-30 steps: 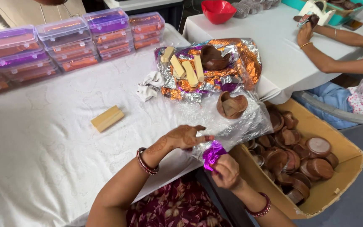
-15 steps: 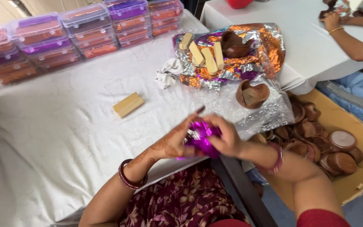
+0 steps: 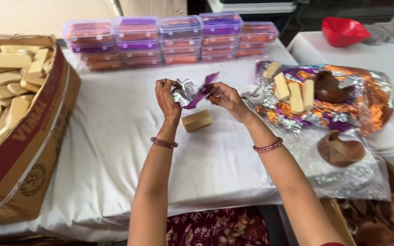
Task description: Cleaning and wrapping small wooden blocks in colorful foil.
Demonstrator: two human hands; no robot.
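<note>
My left hand (image 3: 167, 96) and my right hand (image 3: 223, 95) hold a crinkled sheet of purple and silver foil (image 3: 191, 92) between them, raised above the white cloth-covered table (image 3: 115, 136). The left hand grips the silver end, the right pinches the purple end. Just below the foil a small pale wooden block (image 3: 196, 120) lies on the cloth, untouched by either hand.
A cardboard box (image 3: 21, 150) of wooden blocks stands at the left. Stacked plastic boxes (image 3: 169, 38) line the far edge. Foil sheets with blocks and brown clay lamps (image 3: 327, 86) lie at the right, one lamp (image 3: 340, 150) nearer. A red bowl (image 3: 343, 31) sits on another table.
Both hands have moved up and away from the table's near edge to over its middle, and the bunched foil is now spread out between them. The view has swung left, showing the cardboard box.
</note>
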